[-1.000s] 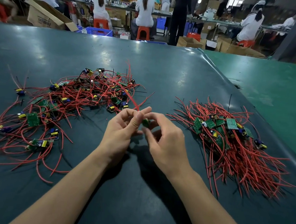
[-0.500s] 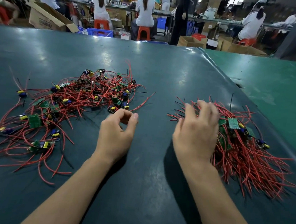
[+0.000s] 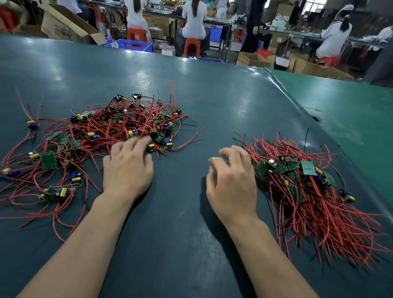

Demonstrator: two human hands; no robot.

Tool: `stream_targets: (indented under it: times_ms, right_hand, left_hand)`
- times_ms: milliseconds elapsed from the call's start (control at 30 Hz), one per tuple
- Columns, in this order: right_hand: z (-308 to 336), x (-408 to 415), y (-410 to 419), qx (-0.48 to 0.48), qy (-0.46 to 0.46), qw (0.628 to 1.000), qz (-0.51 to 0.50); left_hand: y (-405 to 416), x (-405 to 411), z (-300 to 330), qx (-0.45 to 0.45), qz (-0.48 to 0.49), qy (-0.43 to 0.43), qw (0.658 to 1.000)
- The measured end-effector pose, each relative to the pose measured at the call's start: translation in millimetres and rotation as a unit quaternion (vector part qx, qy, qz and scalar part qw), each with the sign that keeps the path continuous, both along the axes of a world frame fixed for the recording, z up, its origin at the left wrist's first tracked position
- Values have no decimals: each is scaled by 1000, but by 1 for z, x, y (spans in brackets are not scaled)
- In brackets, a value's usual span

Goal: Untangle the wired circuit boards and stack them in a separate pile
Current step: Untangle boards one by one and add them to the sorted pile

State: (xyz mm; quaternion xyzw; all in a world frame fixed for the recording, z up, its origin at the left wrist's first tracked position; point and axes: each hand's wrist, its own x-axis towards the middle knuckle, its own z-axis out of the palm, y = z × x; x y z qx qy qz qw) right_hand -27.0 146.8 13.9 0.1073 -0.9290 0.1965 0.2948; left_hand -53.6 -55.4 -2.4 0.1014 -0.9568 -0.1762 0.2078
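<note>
A dark teal work mat (image 3: 195,96) spreads under both forearms and carries everything. To the left of the left hand and beyond its fingertips sprawls the tangled heap of wired circuit boards (image 3: 90,143), red leads looping loosely round small green boards with yellow and blue parts. Just right of the right hand lies the sorted pile (image 3: 311,193), its green boards clustered together and its red wires fanning back toward the person. The left hand (image 3: 127,168) is palm down with fingers extended and blurred, the tips at the near edge of the tangle; whether they grip a wire cannot be told. The right hand (image 3: 232,178) hovers palm down, fingers loosely bent and spread, holding nothing, its knuckles beside the pile's nearest wires
</note>
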Motion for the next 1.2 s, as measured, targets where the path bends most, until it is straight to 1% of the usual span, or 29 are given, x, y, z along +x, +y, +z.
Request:
stream_targets:
  times_ms: [67, 133, 233, 333, 467, 567, 667, 733, 800, 867, 1000, 1067, 1200]
  right_hand:
    - [-1, 0, -1, 1, -1, 1000, 13]
    - [-2, 0, -2, 4, 4, 1000, 22]
    - [-3, -1, -3, 2, 3, 999, 33]
    - [-6, 0, -2, 3, -2, 999, 42]
    - [-8, 2, 2, 1, -4, 999, 47]
    - [-9, 2, 4, -2, 0, 999, 49]
    - [-9, 2, 5, -8, 3, 999, 54]
    - [-9, 1, 4, -10, 7, 998, 58]
    - [-10, 1, 3, -14, 10, 998, 61]
    - [-11, 0, 4, -18, 10, 998, 65]
    - [-12, -3, 5, -28, 5, 997, 68]
    - [-12, -4, 5, -32, 1, 997, 70]
    - [-13, -6, 8, -34, -6, 997, 68]
  left_hand:
    - [0, -2, -4, -33, -1, -23, 999]
    - [2, -5, -5, -59, -6, -17, 998]
    - [5, -8, -7, -94, -19, -33, 995]
    - [4, -7, -8, -91, 6, -25, 996]
    - [8, -7, -6, -86, 21, -54, 995]
    - [8, -3, -4, -76, 30, 1, 997]
    - [9, -1, -3, -107, -12, 44, 993]
    - [11, -3, -4, -112, -36, 23, 993]
    - [10, -7, -6, -88, -24, -19, 996]
    - [10, -8, -8, -79, -10, -35, 996]
    - [11, -5, -3, -77, 21, 8, 997]
    - [11, -3, -2, -82, 27, 16, 996]
    - [15, 7, 1, -59, 34, 24, 997]
